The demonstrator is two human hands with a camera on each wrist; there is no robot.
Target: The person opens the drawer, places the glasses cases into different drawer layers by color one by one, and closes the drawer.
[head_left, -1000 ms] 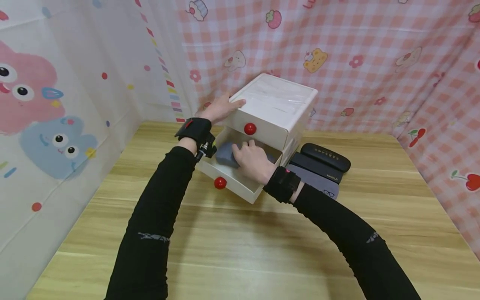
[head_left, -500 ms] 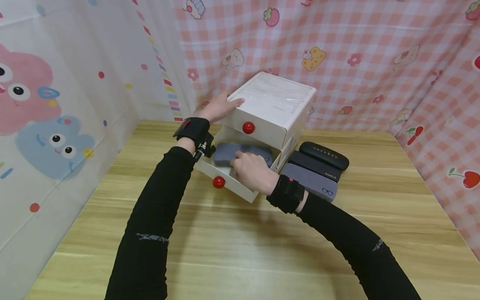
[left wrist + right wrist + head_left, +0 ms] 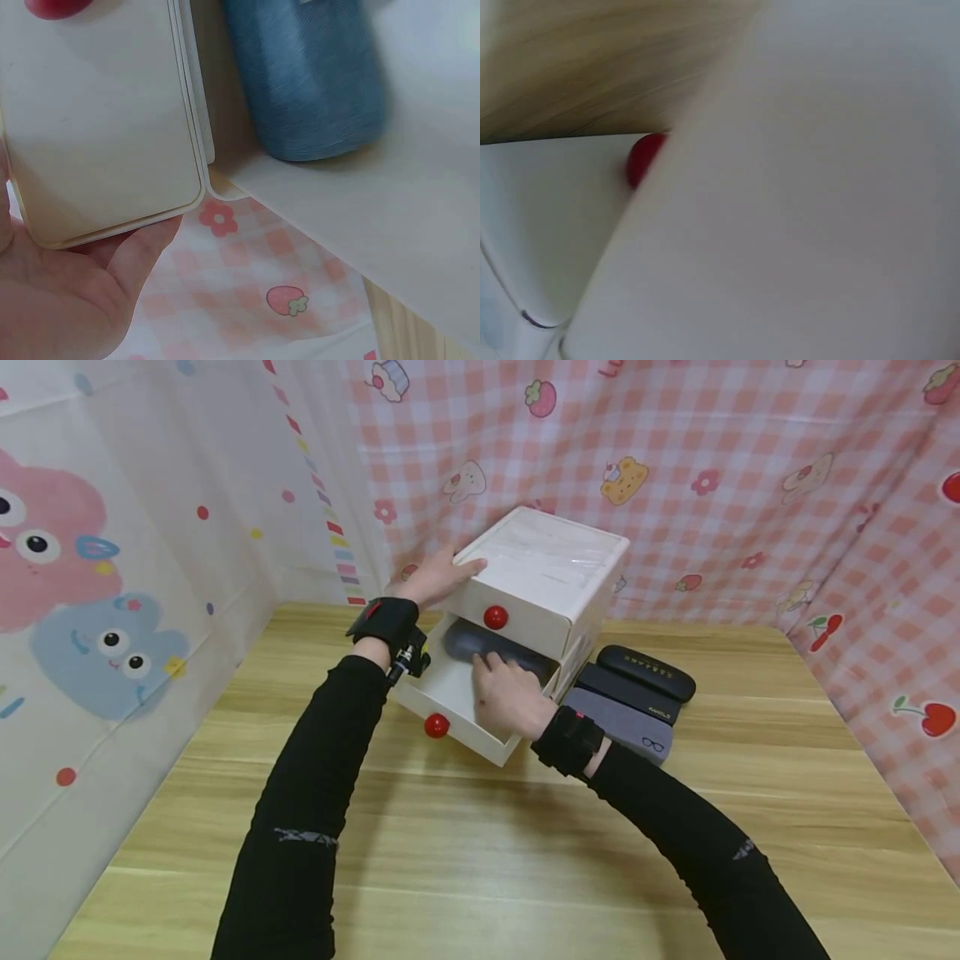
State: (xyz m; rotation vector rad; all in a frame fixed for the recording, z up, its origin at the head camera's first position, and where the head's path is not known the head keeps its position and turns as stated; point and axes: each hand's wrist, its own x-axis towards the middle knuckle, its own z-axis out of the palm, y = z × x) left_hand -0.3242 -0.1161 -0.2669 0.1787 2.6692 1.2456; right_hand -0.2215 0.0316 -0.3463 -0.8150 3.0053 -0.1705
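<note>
A white two-drawer box with red knobs stands at the back of the table. My left hand holds its upper left edge, with fingers wrapped around the side in the left wrist view. The lower drawer is pulled out. Inside it, toward the back and partly under the upper drawer, lies a blue fabric-covered glasses case. My right hand reaches into this drawer, its extended fingertips at the near edge of the case. The right wrist view shows blurred white panels and a red knob, without the hand.
To the right of the box, three more glasses cases lie side by side: a black rounded one, a flat black one and a grey one. Patterned cloth hangs behind the wooden table.
The blue glasses case has shifted deeper into the lower drawer, away from the drawer front. My right hand drew back toward the front, then came forward against the case. The left hand stays put.
</note>
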